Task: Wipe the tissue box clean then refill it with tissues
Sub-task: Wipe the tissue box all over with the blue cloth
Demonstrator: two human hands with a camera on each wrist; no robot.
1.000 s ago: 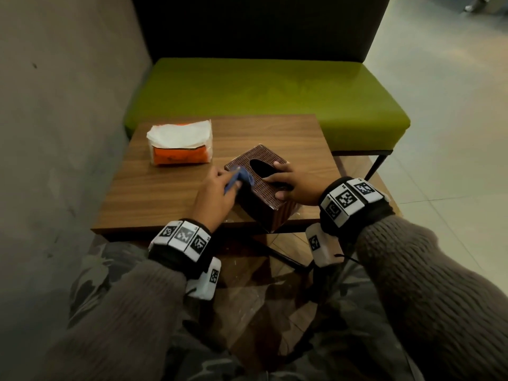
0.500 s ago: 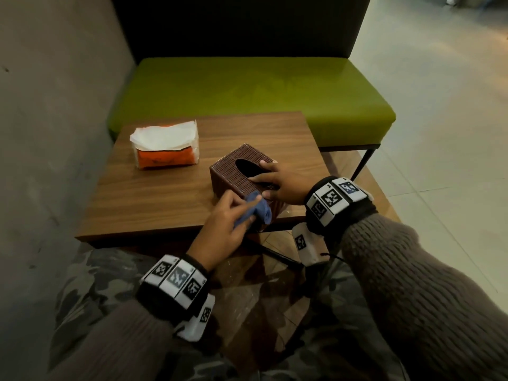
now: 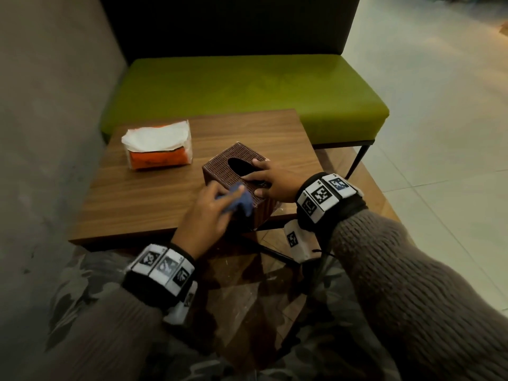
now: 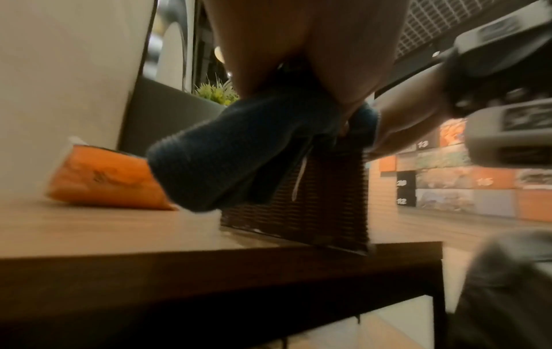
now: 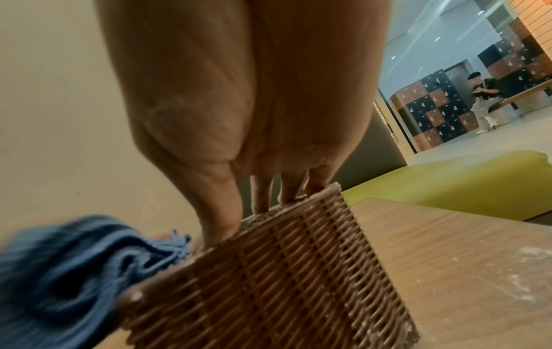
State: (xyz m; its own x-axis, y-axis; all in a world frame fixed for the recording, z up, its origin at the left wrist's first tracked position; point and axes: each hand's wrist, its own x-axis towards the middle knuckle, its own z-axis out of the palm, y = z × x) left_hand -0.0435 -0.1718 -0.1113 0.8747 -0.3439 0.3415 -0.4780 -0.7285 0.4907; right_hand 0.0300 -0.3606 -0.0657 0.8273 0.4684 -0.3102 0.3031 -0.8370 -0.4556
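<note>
Head view: I held the woven tissue box at the near edge of the table, my right hand resting on its top with fingers spread. My left hand gripped the blue cloth against the near top edge. Wiping was in hand. Next, I judged, the remaining faces needed wiping, then refilling from the tissue pack.
</note>
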